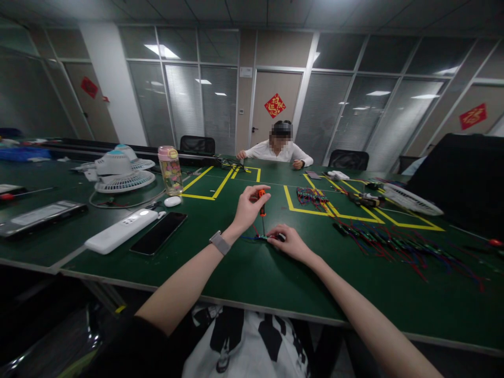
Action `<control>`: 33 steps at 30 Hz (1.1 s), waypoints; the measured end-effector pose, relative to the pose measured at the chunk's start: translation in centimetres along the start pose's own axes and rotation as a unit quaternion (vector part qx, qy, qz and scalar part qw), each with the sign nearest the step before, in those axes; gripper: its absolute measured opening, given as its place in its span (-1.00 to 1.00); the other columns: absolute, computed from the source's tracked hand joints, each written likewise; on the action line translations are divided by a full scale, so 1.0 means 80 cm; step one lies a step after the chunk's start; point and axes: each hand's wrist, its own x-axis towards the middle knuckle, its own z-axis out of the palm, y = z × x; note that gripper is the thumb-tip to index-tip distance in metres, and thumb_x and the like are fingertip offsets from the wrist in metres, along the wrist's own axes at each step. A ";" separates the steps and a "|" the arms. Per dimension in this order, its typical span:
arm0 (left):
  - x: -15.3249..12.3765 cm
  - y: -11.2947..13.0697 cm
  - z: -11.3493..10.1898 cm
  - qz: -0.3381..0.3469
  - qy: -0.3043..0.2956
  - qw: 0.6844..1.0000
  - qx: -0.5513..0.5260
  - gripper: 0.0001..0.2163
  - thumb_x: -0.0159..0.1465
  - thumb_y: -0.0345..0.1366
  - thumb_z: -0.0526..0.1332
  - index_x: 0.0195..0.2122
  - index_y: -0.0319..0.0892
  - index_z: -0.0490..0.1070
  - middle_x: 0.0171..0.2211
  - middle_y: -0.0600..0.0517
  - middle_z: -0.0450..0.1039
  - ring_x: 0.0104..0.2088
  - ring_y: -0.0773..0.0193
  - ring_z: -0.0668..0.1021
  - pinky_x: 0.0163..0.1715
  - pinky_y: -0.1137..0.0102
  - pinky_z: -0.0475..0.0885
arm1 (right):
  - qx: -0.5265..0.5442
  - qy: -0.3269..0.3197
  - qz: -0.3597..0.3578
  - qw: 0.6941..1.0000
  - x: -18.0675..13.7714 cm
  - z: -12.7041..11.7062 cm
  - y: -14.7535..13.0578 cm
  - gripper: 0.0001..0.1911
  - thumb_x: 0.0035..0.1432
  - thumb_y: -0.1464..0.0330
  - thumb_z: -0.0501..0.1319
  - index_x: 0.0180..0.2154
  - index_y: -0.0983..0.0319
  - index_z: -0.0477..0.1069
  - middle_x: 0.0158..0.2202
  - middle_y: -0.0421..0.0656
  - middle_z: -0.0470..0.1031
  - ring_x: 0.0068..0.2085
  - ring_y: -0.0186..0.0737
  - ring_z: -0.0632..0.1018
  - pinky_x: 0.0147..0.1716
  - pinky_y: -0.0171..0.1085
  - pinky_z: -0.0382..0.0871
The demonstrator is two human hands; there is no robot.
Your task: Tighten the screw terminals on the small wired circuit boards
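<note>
My left hand [251, 206] is closed round the orange-and-black handle of a screwdriver [263, 211]. The screwdriver stands upright, its thin shaft pointing down at a small green circuit board [262, 237] on the table. Red and blue wires come off the board. Whether the tip sits in a screw is too small to tell. My right hand [289, 242] rests on the table with its fingertips pinched at the board's right end.
The green table [220, 262] carries yellow tape outlines. To the left are a phone [159, 234], a power strip [121, 231], a bottle [170, 170] and fans [124, 176]. Wired boards [401, 244] lie in a row at right, with a bundle [312, 197] beyond. Another person [275, 149] sits opposite.
</note>
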 end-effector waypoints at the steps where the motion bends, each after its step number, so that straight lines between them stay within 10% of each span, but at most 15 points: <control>1: 0.000 0.000 0.000 0.012 0.009 1.000 0.018 -0.75 0.16 -0.25 0.21 -0.14 -0.13 0.47 -0.18 -0.02 0.40 -0.23 0.31 0.47 -0.21 0.43 0.38 | 0.000 0.002 -0.002 1.000 0.000 0.000 0.000 -0.86 0.05 0.36 0.22 -0.33 0.25 0.52 -0.41 -0.14 0.46 -0.31 -0.22 0.44 -0.28 -0.27 0.29; 17: 0.001 -0.003 0.001 -0.011 -0.053 0.996 -0.073 -0.69 0.26 -0.30 0.07 0.01 -0.16 0.37 -0.17 -0.03 0.45 -0.20 0.30 0.50 -0.15 0.37 0.39 | 0.002 -0.001 -0.009 1.000 0.000 0.000 0.001 -0.86 0.05 0.34 0.22 -0.33 0.24 0.52 -0.41 -0.13 0.47 -0.32 -0.23 0.44 -0.28 -0.27 0.30; 33: -0.003 0.001 0.000 0.035 0.010 0.999 0.036 -0.75 0.18 -0.24 0.19 -0.11 -0.11 0.46 -0.17 -0.03 0.38 -0.18 0.30 0.46 -0.17 0.43 0.37 | 0.006 -0.003 -0.008 1.000 0.001 0.000 0.001 -0.86 0.05 0.35 0.22 -0.34 0.25 0.52 -0.41 -0.14 0.46 -0.33 -0.24 0.44 -0.28 -0.27 0.31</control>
